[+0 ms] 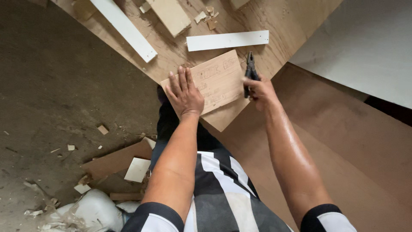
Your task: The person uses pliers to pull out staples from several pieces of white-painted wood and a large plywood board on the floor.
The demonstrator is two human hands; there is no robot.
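Observation:
A small rectangular plywood piece (221, 77) with pencil marks lies at the near corner of a large plywood worktop (279, 25). My left hand (185, 94) presses flat on its left part, fingers spread. My right hand (260, 91) grips the handles of dark pliers (249, 69), whose jaws point away from me at the right edge of the small piece.
White laminate strips (227, 40) (126, 29), a pale wood block (171, 15) and chips lie further back on the worktop. A white panel (365, 43) and brown boards (343, 141) are to the right. Offcuts (118, 160), scraps and a white bag (96, 210) litter the concrete floor at left.

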